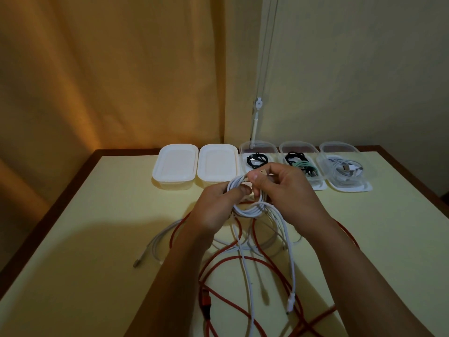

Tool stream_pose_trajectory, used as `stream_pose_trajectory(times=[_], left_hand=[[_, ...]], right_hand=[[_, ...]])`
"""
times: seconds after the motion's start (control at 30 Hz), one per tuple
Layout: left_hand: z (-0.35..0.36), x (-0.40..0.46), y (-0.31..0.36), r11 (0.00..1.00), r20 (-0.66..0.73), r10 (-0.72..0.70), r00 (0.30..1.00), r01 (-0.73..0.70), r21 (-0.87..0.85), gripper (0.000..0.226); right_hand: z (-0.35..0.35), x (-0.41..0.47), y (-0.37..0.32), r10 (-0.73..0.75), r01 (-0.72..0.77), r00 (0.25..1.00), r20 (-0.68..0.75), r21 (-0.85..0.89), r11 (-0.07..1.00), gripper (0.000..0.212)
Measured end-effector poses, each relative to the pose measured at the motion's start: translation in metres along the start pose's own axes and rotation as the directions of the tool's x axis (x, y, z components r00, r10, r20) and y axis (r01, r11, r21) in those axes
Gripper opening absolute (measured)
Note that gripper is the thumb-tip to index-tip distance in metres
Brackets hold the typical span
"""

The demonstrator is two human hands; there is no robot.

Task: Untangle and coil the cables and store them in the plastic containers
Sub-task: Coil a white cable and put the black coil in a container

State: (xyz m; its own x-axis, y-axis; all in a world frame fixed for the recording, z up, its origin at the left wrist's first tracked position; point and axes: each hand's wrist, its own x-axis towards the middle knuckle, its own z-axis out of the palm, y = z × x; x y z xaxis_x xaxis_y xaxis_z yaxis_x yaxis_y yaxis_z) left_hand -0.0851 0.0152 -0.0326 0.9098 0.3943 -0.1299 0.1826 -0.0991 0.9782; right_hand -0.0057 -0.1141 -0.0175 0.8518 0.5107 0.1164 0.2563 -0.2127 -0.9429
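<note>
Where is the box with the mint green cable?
In the head view, the box with the mint green cable sits at the table's far edge, second from the right, just behind the right hand.

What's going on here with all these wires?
A person is winding a white cable into a coil, the left hand holding the loops and the right hand pinching its plug end. Red cable lies tangled on the table. Three open containers behind already hold coiled cables; two are lidded.
</note>
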Motion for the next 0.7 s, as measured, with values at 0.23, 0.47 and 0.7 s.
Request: stream_pose_trajectory(times=[0.23,0.47,0.7], left_hand=[[0.007,0.004,-0.012,0.883,-0.355,0.268,0.896,-0.081,0.462,0.039],[-0.004,0.003,-0.01,0.998,-0.035,0.06,0.998,-0.061,-0.035,0.037],[-0.01,0.007,-0.018,0.955,0.155,0.054,0.986,-0.006,-0.297,0.029]], right_hand=[[0.0,0.001,-0.001,0.008,-0.009,0.999,-0.032,-0.025,1.0,0.011],[-0.006,0.001,0.005,0.005,-0.006,0.996,-0.085,-0.011,1.0,0.018],[-0.012,0.003,0.01,0.015,-0.014,0.991,-0.135,0.014,1.0,0.016]])
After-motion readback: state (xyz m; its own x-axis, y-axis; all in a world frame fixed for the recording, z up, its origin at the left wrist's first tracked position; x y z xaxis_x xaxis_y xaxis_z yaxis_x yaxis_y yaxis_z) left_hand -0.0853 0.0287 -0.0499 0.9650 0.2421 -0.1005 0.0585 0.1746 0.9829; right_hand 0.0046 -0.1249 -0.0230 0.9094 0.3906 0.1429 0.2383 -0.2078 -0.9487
